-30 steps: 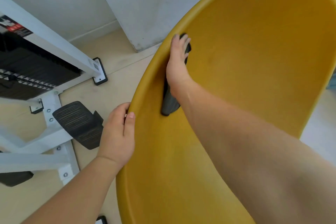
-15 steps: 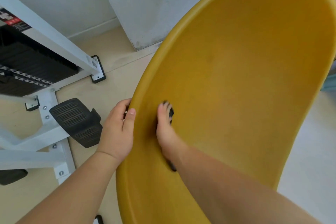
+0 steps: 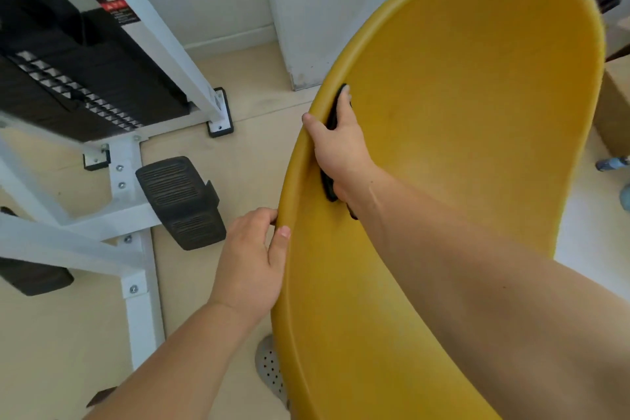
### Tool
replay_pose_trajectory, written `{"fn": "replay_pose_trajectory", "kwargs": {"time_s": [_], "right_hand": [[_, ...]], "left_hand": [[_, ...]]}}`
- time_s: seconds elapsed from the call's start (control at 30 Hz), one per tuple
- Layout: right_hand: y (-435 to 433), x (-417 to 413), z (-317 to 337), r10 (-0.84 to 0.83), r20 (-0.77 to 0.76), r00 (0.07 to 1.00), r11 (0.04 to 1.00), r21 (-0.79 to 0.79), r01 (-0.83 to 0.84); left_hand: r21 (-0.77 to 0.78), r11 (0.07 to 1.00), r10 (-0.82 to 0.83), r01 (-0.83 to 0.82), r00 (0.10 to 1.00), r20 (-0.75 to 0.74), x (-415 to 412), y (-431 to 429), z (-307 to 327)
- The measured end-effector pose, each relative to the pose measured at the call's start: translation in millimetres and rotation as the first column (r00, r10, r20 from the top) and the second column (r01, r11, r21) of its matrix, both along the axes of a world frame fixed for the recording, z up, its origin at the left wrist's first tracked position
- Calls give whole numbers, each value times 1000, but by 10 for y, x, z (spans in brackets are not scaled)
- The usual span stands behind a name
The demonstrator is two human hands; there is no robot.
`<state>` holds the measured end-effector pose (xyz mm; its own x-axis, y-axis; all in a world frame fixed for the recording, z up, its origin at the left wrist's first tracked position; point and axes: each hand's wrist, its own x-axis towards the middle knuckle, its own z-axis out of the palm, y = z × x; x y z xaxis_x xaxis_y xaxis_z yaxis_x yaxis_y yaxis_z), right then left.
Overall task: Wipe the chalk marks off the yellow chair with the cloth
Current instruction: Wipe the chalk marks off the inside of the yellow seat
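Note:
The yellow chair (image 3: 470,133) fills the right half of the view, its curved shell facing me. My right hand (image 3: 337,147) presses a dark cloth (image 3: 330,188) flat against the shell just inside its left rim, thumb hooked over the edge. Most of the cloth is hidden under the palm; dark bits show at the fingertips and below the wrist. My left hand (image 3: 252,262) grips the chair's left rim lower down, thumb on the inside. No chalk marks are visible on the exposed yellow surface.
A white-framed weight machine (image 3: 112,153) with black plates and a ribbed foot pedal (image 3: 177,198) stands on the beige floor to the left. A white pillar (image 3: 306,10) with a black strap is behind the chair. A grey perforated shoe (image 3: 269,368) shows below.
My right hand with the cloth slid down along the left rim half a second ago, then back up to the middle of the rim. The left hand kept its grip on the edge.

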<state>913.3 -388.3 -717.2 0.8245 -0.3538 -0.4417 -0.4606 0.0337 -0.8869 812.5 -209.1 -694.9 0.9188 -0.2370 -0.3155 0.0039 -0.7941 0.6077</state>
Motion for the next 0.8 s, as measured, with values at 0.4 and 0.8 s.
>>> {"fn": "replay_pose_trajectory", "kwargs": {"time_s": [0.4,0.8], "right_hand": [[183,-473,167,605,-142,783,755,-209,-621],[-231,-1705,174,838,-162,521,386,-498,-776]], "left_hand": [[146,841,-535,521,841,77,-556,-310,181],[641,415,-752,646,640,-158,880,28,656]]}}
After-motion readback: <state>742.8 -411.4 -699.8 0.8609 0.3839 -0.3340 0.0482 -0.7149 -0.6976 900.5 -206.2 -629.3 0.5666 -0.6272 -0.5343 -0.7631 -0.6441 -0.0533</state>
